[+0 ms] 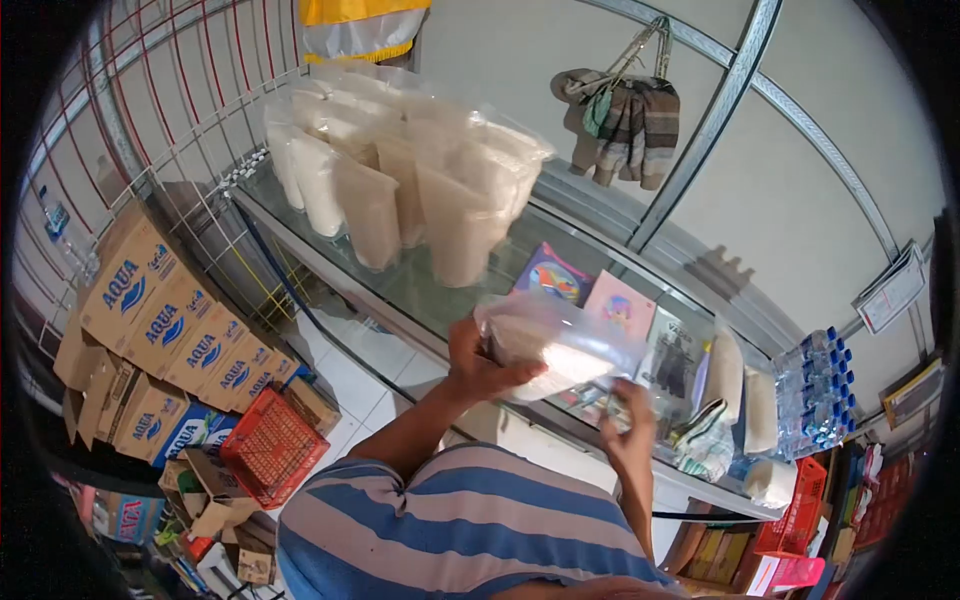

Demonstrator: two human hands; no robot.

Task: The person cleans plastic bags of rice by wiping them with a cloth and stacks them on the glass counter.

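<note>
My left hand (pixel 485 365) grips a clear plastic bag (pixel 560 355) of white, rice-like grain, its thumb lying across the near side. The bag is tilted above the near edge of a glass counter (pixel 400 290). Close to the bag's right end is my right hand (pixel 632 425), slightly blurred, with thumb and fingers apart; whether a fingertip touches the plastic is unclear. At the counter's far left stand several tall filled plastic bags (pixel 400 170) in a cluster. Behind the held bag lie a purple booklet (pixel 553 272) and a pink booklet (pixel 620 308).
On the counter's right are a crumpled cloth (pixel 706 450), a paper-like roll (pixel 771 483) and a pack of water bottles (pixel 815 390). Cardboard boxes (pixel 170 325) and a red basket (pixel 272 448) stand at left. A striped bag (pixel 635 130) hangs on the wall.
</note>
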